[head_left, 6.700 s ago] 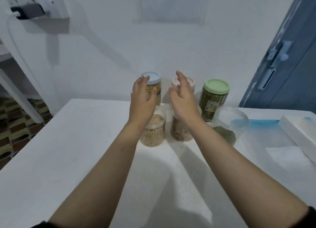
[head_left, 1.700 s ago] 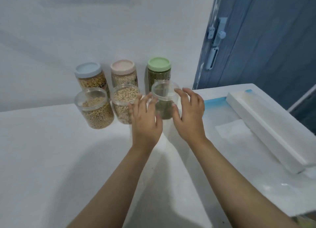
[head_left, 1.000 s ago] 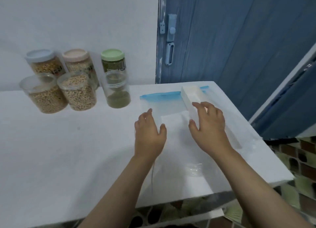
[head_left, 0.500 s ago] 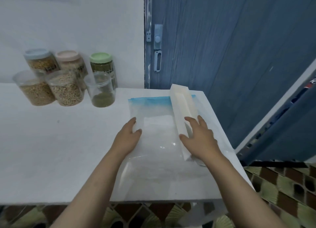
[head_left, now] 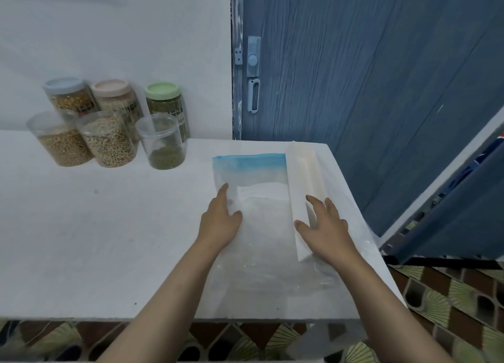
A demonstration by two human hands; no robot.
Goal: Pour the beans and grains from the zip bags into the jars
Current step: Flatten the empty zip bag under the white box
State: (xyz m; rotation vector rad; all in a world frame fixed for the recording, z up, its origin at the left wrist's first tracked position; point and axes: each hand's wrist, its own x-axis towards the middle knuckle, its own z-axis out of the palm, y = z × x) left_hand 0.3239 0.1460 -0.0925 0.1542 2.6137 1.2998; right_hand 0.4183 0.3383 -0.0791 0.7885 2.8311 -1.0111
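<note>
Tabletop (head_left: 109, 240) first, white and broad, set against a pale wall beside a blue door (head_left: 368, 90). At its right end an empty-looking zip bag (head_left: 261, 240) with a blue seal strip is laid flat, and a long white box (head_left: 302, 180) is seen resting along the bag's right edge. Both forearms are reached in from below. The left hand (head_left: 219, 225) is spread flat, fingers straight, pressed on the bag's left edge; nothing is gripped. The right hand (head_left: 324, 226) is likewise splayed wide, laid over the near end of the box and the bag beneath it. Far left, by the wall, three lidded jars (head_left: 113, 98) are lined up, with three open jars (head_left: 109, 142) in front, two holding pale beans or grains and one with only a little green at the bottom. No filled bag is visible. The step in hand is judged to be gathering up the flat bag. Next, a pinch at an edge would be called for, with the box shifted clear so the thin plastic can be lifted.
</note>
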